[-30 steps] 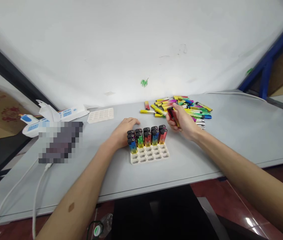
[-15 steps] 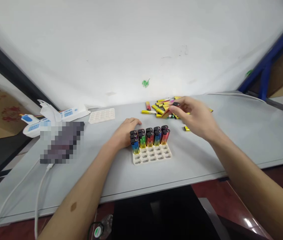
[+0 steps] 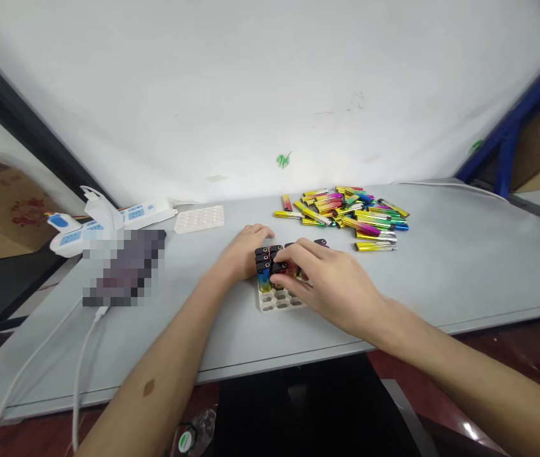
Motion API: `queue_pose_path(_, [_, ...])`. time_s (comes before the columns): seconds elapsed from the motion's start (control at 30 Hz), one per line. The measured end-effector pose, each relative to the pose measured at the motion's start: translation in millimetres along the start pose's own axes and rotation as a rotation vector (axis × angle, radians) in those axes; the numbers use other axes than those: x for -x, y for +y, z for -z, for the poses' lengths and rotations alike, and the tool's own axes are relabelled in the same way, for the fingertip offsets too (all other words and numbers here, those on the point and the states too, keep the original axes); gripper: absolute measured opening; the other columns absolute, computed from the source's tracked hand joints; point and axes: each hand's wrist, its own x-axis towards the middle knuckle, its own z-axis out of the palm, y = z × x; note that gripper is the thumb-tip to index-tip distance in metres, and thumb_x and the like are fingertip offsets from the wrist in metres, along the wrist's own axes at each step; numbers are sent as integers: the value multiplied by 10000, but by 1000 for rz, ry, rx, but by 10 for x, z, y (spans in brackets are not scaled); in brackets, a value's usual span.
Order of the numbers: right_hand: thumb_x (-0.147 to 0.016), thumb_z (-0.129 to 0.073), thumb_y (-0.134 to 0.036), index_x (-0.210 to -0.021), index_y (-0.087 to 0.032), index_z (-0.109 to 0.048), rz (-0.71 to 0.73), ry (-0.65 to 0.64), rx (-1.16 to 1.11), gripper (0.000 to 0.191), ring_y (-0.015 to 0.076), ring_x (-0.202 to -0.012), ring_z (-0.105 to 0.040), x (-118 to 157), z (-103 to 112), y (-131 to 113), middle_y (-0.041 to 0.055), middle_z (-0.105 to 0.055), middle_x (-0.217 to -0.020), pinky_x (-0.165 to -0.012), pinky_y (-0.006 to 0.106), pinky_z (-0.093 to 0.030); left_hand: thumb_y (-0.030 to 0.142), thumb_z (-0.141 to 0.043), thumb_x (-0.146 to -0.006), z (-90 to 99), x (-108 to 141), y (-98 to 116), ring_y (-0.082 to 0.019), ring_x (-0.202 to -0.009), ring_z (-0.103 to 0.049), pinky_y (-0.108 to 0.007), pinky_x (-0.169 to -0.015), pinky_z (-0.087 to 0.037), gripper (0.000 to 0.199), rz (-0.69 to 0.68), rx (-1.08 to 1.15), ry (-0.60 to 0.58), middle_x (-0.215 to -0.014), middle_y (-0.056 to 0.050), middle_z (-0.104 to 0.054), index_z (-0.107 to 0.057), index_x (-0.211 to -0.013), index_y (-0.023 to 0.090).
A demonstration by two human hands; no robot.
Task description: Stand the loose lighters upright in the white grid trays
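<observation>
A white tray with rows of holes (image 3: 267, 305) lies on the table, with several black-topped lighters standing upright in its back rows. The blue lighter (image 3: 263, 278) is at the left front of them. My right hand (image 3: 330, 279) pinches a red lighter (image 3: 280, 267) by its black top, just right of the blue one. How deep it sits in its hole is hidden by my fingers. Beside the tray's back left corner rests my left hand (image 3: 246, 251), fingers stretched forward and partly hidden by the lighters; nothing shows in it.
Behind the tray lies a loose pile of shiny coloured lighters (image 3: 337, 206). A second white holed tray (image 3: 199, 219) is at the back left. On the left are a power strip (image 3: 139, 214), a blurred dark device (image 3: 131, 266) and white cables (image 3: 79, 362).
My right hand has carried the red lighter from the pile, left and toward me, to the tray's third row beside the blue lighter. My left hand has stayed by the tray.
</observation>
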Motion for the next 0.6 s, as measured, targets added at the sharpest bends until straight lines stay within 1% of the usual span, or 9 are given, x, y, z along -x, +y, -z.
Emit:
queue_pose_path(0.07, [-927,-676,-352,-1050,-223,-649,-8,-5,32,179,167,-647,-630,23,-51,-4,49,-727,-938,-534,293,-381,262,-627,-806,7,-1,5,-302,-1287,-532,-431,-1109,-451,455,0,-20,-34,-1387,-121,-595,-580,-1252,183])
queue_pose_path(0.13, [-920,-684,-364,-1052,-225,-636,-26,-1,52,198,167,-627,-628,35,-63,-19,38,-729,-897,-500,280,-333,255,-614,-812,13,-3,8,-305,-1298,-521,-430,-1116,-444,472,9,-21,-52,-1397,-129,-584,-569,-1273,167])
queue_pose_path(0.3, [-913,-696,-387,-970,-225,-620,-22,1,85,188,132,-552,-593,32,-54,-46,11,-725,-848,-465,264,-242,256,-626,-805,23,2,11,-306,-1289,-518,-424,-1113,-445,488,5,2,-54,-1402,-135,-577,-569,-1277,147])
queue_pose_path(0.4, [-912,-701,-371,-950,-219,-625,5,43,130,174,119,-538,-580,43,-61,-43,-10,-721,-807,-462,267,-216,248,-611,-815,22,8,8,-300,-1297,-516,-428,-1116,-442,470,4,-5,-50,-1396,-126,-581,-564,-1274,162])
queue_pose_path(0.5, [-933,-669,-347,-910,-207,-648,53,113,211,143,126,-546,-584,66,-75,-50,-16,-708,-765,-463,280,-204,244,-615,-809,22,12,9,-300,-1303,-514,-429,-1120,-440,477,-3,-17,-43,-1389,-124,-584,-559,-1277,171])
queue_pose_path(0.6, [-974,-595,-362,-884,-203,-674,74,155,262,199,131,-537,-584,93,-76,-66,-9,-700,-750,-460,293,-205,237,-625,-795,22,13,12,-307,-1296,-517,-434,-1117,-444,499,-6,-21,-41,-1382,-134,-587,-559,-1283,157])
